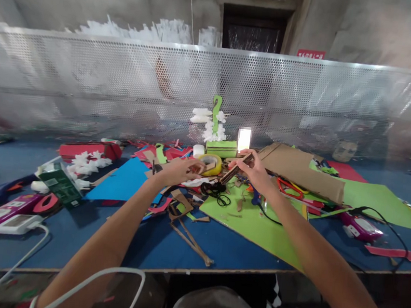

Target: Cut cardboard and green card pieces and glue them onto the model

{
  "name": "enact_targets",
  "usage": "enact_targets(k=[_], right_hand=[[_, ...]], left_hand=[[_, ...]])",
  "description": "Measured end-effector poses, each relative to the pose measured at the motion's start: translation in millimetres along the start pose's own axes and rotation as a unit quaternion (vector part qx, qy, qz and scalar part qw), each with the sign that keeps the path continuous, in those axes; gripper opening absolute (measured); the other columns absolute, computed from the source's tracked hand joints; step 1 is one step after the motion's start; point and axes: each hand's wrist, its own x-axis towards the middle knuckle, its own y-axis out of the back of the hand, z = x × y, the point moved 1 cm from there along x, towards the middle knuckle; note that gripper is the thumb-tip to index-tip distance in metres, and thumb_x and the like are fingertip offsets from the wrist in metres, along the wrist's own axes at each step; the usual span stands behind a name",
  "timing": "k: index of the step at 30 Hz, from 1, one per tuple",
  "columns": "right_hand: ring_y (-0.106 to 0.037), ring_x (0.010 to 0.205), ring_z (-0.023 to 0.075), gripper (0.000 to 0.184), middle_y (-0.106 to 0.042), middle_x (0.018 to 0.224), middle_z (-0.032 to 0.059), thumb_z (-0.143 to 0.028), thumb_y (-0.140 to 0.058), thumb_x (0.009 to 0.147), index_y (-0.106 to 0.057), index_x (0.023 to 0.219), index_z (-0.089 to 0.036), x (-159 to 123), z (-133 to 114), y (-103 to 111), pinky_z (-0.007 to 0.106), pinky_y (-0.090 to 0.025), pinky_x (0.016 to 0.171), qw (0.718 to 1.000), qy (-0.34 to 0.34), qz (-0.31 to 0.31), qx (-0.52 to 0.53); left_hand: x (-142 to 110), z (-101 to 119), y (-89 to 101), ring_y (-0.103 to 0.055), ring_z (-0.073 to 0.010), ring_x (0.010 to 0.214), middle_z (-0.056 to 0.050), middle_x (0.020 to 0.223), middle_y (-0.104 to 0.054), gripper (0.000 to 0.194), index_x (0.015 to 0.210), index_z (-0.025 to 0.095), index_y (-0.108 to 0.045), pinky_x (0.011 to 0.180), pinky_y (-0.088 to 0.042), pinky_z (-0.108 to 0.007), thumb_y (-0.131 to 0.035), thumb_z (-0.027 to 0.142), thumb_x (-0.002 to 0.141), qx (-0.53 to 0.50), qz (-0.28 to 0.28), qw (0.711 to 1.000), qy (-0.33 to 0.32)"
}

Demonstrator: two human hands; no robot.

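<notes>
My right hand point(256, 171) is closed around a narrow brown cardboard piece point(233, 170), which tilts down to the left over a tangle of black cord point(214, 188). To its left, my left hand point(180, 171) reaches over the scraps with its fingers apart, close to a yellow-rimmed tape roll point(217, 168). Whether its fingertips touch the roll is not plain. Behind the roll lies a green-covered block point(222, 149). A green curved paper strip point(216, 111) with white flower shapes point(214, 134) rises behind that. Green sheet point(256, 226) lies under my right forearm.
Blue sheet point(117, 182), green box point(61, 182) and purple power strip point(5, 212) are at left. A white cable point(107, 271) loops by my left arm. Large cardboard point(298, 168), red-handled scissors point(289, 188) and another purple power strip point(361, 227) are at right. A perforated metal panel point(125, 83) stands behind.
</notes>
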Motion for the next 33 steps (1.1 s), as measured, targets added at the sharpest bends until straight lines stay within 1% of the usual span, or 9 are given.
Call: enact_targets(k=[2, 4, 6, 10, 15, 19, 23, 26, 33], right_hand=[[-0.075, 0.105, 0.0247, 0.051, -0.078, 0.103, 0.0030, -0.049, -0.081, 0.084, -0.052, 0.122, -0.029, -1, -1, -2, 0.044, -0.060, 0.095, 1.000, 0.001, 0.000, -0.024], [-0.073, 0.106, 0.0252, 0.051, -0.077, 0.106, 0.0039, -0.047, -0.080, 0.085, -0.056, 0.127, -0.029, -4, -3, -6, 0.045, -0.057, 0.099, 0.997, 0.017, -0.002, -0.081], [-0.071, 0.105, 0.0255, 0.051, -0.075, 0.111, 0.0047, -0.046, -0.079, 0.087, -0.060, 0.131, -0.029, -7, -6, -11, 0.046, -0.054, 0.102, 0.988, 0.050, 0.001, -0.148], [-0.069, 0.107, 0.0259, 0.054, -0.072, 0.120, 0.0058, -0.044, -0.076, 0.088, -0.060, 0.137, -0.028, -10, -8, -18, 0.046, -0.052, 0.104, 0.982, 0.072, 0.000, -0.176], [-0.067, 0.117, 0.0278, 0.055, -0.072, 0.126, 0.0066, -0.043, -0.077, 0.088, -0.062, 0.139, -0.028, -10, -7, -20, 0.047, -0.051, 0.107, 0.984, 0.072, -0.026, -0.159], [-0.070, 0.111, 0.0269, 0.053, -0.074, 0.122, 0.0055, -0.043, -0.078, 0.087, -0.066, 0.136, -0.029, -10, -5, -17, 0.047, -0.054, 0.104, 0.989, 0.052, -0.010, -0.137], [-0.072, 0.103, 0.0250, 0.056, -0.077, 0.113, 0.0035, -0.041, -0.082, 0.083, -0.067, 0.136, -0.030, -8, -4, -14, 0.045, -0.058, 0.098, 0.994, 0.034, 0.000, -0.099], [-0.073, 0.103, 0.0245, 0.061, -0.078, 0.112, 0.0027, -0.040, -0.083, 0.082, -0.065, 0.140, -0.031, -8, -4, -14, 0.044, -0.059, 0.097, 0.997, 0.031, 0.001, -0.075], [-0.074, 0.102, 0.0235, 0.068, -0.078, 0.115, 0.0033, -0.044, -0.081, 0.084, -0.059, 0.147, -0.033, -9, -3, -16, 0.043, -0.062, 0.094, 0.999, 0.013, -0.006, -0.043]], left_hand=[[0, 11, -1.2, -0.072, -0.0260, 0.101, -0.008, 0.119, -0.074, 0.056, 0.140, 0.026, -0.060, 0.080, -0.058, -0.035, -0.066, 0.052, 0.091, -0.097, 0.067, 0.993, 0.029], [2, 27, -9.5, -0.073, -0.0258, 0.097, -0.010, 0.121, -0.072, 0.062, 0.145, 0.025, -0.058, 0.074, -0.059, -0.034, -0.064, 0.057, 0.092, -0.174, 0.088, 0.981, 0.010], [5, 44, -21.6, -0.072, -0.0242, 0.097, -0.011, 0.126, -0.071, 0.063, 0.147, 0.025, -0.058, 0.082, -0.058, -0.035, -0.066, 0.056, 0.092, -0.202, 0.091, 0.975, -0.032], [10, 66, -40.8, -0.066, -0.0223, 0.094, -0.010, 0.122, -0.068, 0.055, 0.144, 0.028, -0.064, 0.084, -0.056, -0.035, -0.063, 0.054, 0.096, -0.142, 0.108, 0.982, -0.058], [9, 71, -45.1, -0.062, -0.0230, 0.097, -0.011, 0.115, -0.061, 0.050, 0.143, 0.027, -0.065, 0.086, -0.055, -0.035, -0.055, 0.052, 0.101, -0.106, 0.114, 0.985, -0.068], [6, 72, -41.6, -0.063, -0.0253, 0.099, -0.013, 0.118, -0.063, 0.058, 0.151, 0.024, -0.058, 0.093, -0.053, -0.039, -0.045, 0.056, 0.104, -0.082, 0.075, 0.991, -0.077], [2, 70, -41.3, -0.060, -0.0312, 0.125, -0.014, 0.144, -0.061, 0.065, 0.160, 0.025, -0.045, 0.112, -0.047, -0.044, -0.045, 0.058, 0.104, -0.125, -0.008, 0.989, -0.082], [1, 69, -44.6, -0.061, -0.0306, 0.128, -0.011, 0.159, -0.051, 0.071, 0.165, 0.028, -0.034, 0.110, -0.050, -0.043, -0.048, 0.059, 0.102, -0.179, -0.039, 0.980, -0.073], [1, 76, -44.5, -0.050, -0.0344, 0.144, -0.013, 0.159, -0.051, 0.073, 0.164, 0.023, -0.037, 0.119, -0.041, -0.046, -0.054, 0.055, 0.101, -0.192, -0.012, 0.978, -0.078]])
